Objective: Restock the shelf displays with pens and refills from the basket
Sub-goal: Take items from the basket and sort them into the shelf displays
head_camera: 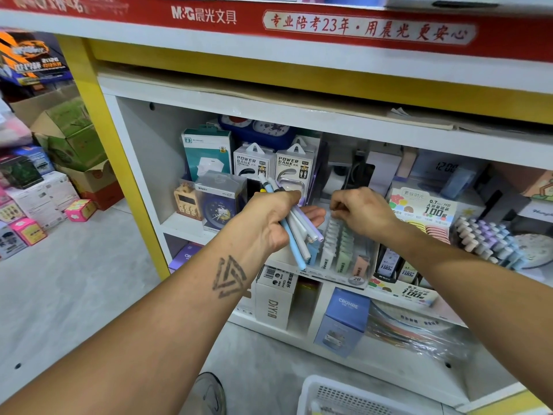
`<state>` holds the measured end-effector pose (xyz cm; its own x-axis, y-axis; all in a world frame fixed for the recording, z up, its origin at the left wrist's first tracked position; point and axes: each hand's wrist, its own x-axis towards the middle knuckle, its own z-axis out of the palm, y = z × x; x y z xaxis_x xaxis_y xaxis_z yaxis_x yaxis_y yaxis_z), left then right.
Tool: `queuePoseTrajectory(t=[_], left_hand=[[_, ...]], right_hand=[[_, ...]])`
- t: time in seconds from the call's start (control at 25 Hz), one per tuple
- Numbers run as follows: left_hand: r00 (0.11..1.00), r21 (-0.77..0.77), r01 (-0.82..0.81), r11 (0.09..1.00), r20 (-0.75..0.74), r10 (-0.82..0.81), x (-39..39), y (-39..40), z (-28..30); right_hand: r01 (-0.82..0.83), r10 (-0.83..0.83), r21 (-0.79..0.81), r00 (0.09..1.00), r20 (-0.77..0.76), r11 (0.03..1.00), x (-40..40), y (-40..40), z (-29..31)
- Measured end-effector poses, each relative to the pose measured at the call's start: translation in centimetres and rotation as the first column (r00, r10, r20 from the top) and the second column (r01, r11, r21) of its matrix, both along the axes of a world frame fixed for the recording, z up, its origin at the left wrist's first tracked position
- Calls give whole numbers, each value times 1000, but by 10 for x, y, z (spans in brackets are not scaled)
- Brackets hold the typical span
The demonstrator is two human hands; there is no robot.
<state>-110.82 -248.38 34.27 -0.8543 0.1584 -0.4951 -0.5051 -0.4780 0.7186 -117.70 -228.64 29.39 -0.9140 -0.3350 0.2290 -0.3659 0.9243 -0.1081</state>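
White slotted plastic, the basket [314,393] sat lowest, at the frame's bottom edge. Above it, the left hand [269,223] clenched a bundle of slim, smooth pastel pens [294,232], about five, blue, white and lilac. Beside it, the right hand [362,212] curled its fingers into the clear display tray [363,272] of small refill packs [336,247] on the white shelf [185,226]; what it pinched I could not tell.

Matt pastel plastic pens [294,232]; clear glossy plastic display [344,259] at 3 o'clock; white plastic mesh basket [311,393] at 6 o'clock; cardboard boxes [276,298].
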Motion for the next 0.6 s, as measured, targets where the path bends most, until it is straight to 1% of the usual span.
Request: queuePoseTrajectory(t=[0.24, 0.4, 0.48, 0.6], left_hand=[[1000, 4, -5, 1000, -3, 5, 1, -1, 2], [1000, 6, -8, 1000, 0, 8, 1, -1, 2], [1000, 13, -3, 1000, 5, 3, 1, -1, 2], [1000, 19, 2, 1000, 3, -2, 2, -1, 3]], right_hand=[[-31, 31, -13, 999, 19, 999, -1, 2, 2], [22, -22, -21, 1000, 11, 1000, -3, -2, 0], [35, -33, -43, 998, 59, 998, -7, -6, 4], [-1, 14, -100, 991, 131, 995, -9, -10, 8]])
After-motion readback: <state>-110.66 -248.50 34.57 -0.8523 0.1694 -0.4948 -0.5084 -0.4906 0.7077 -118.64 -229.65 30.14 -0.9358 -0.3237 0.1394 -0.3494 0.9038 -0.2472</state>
